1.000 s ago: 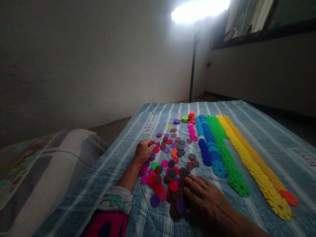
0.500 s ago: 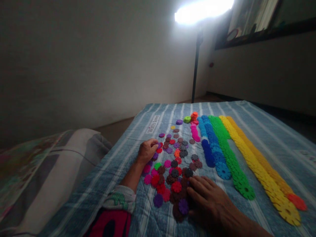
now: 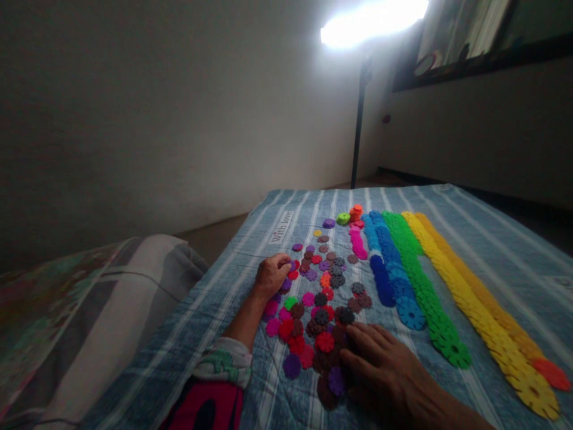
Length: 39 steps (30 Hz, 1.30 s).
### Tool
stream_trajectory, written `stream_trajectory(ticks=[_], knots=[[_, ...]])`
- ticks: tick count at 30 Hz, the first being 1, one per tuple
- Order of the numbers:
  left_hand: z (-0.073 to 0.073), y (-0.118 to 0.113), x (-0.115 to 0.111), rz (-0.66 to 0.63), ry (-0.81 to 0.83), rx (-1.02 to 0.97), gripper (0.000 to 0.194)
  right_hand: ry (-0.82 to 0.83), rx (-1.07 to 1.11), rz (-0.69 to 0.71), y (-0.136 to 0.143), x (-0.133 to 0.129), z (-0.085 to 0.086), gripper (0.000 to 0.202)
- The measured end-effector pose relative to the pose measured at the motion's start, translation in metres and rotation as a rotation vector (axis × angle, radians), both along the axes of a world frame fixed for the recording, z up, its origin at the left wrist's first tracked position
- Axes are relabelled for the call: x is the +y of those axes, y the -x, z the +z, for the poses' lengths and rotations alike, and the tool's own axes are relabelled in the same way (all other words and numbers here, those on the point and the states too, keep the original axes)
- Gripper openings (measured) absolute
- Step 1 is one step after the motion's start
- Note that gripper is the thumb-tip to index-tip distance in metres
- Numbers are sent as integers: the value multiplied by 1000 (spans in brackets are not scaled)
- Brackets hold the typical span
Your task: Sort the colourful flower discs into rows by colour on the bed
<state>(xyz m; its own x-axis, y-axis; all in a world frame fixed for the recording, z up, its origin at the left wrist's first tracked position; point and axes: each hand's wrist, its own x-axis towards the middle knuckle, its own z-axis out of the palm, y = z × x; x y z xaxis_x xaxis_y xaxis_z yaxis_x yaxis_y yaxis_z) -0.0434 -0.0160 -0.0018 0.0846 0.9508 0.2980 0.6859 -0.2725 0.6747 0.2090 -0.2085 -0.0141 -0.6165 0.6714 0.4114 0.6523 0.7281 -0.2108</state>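
Note:
Loose flower-shaped discs in red, purple, brown, black and pink lie scattered on a striped blue cloth. My left hand is at the left edge of the scatter, fingers curled together beside purple and red discs; whatever it may hold is hidden. My right hand lies flat at the near right edge of the scatter, fingers stretched out against brown and black discs. To its right run overlapping rows of blue discs, green discs, yellow discs and orange discs. A short pink row is farther back.
A lime green disc stack and an orange stack stand toward the far side. Behind the cloth rises a lit lamp on a black pole. Grey and floral bedding lies at the left.
The whole view has shifted slightly, so everything appears a little farther right. Both hands keep nearly the same places among the discs.

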Motion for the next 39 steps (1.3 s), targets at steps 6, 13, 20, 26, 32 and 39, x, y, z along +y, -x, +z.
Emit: stream_trajectory(ticks=[6, 13, 20, 26, 32, 39], knots=[[2, -1, -2, -5, 24, -7, 23, -46, 1, -5, 0, 1, -2, 25], [0, -2, -2, -5, -3, -4, 22, -111, 36, -27, -1, 0, -11, 32], [-1, -3, -4, 4, -51, 6, 19, -154, 70, -43, 0, 0, -17, 33], [0, -4, -5, 24, -63, -17, 20, -61, 52, -23, 0, -2, -8, 29], [0, -3, -5, 19, -52, -1, 20, -139, 75, -11, -3, 1, -13, 35], [-3, -2, -3, 17, -56, 16, 22, -172, 71, -33, -2, 2, -19, 35]])
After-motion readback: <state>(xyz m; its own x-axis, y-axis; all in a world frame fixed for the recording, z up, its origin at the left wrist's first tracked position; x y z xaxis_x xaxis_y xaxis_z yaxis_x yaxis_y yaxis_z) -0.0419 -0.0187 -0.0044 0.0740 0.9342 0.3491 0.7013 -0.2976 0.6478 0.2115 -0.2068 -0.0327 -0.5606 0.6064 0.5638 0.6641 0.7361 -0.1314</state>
